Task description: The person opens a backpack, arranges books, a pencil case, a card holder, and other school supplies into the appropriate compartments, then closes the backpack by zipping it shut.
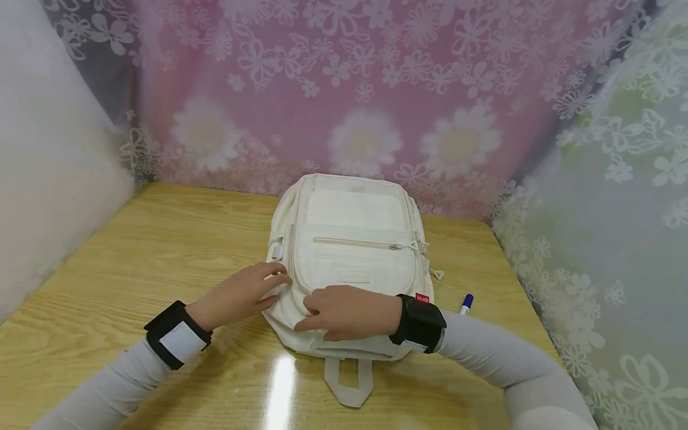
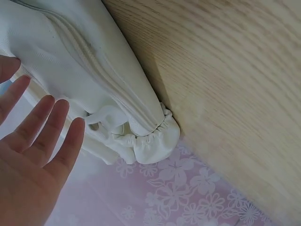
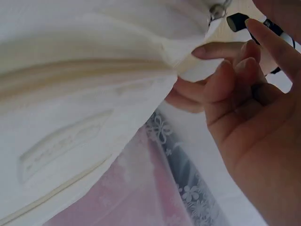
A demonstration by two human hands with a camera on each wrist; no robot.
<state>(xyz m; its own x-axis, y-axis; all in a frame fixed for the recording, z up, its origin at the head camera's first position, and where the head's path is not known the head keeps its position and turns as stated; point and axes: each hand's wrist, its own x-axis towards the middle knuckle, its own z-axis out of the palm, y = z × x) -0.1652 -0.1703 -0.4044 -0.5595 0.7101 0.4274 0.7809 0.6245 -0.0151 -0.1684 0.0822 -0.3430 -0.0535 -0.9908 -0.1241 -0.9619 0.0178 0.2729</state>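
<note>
A cream backpack [image 1: 357, 263] lies flat on the table, front face up, its top handle [image 1: 349, 388] toward me. My left hand [image 1: 239, 295] is at the bag's left edge. In the left wrist view its fingers [image 2: 56, 122] are spread and loosely bent, with nothing gripped. My right hand [image 1: 349, 312] is over the near part of the bag. The right wrist view shows its fingers [image 3: 221, 82] loosely curled and the index reaching out, holding nothing. A metal zipper pull [image 3: 217, 12] lies close to its fingertips. The front pocket zipper [image 1: 355, 242] is closed.
A marker with a blue cap [image 1: 467, 301] lies on the wooden table [image 1: 177, 239], right of the bag and partly behind my right sleeve. A red tag [image 1: 421, 298] shows at the bag's right side. Flowered curtain [image 1: 355, 89] hangs at the back and right.
</note>
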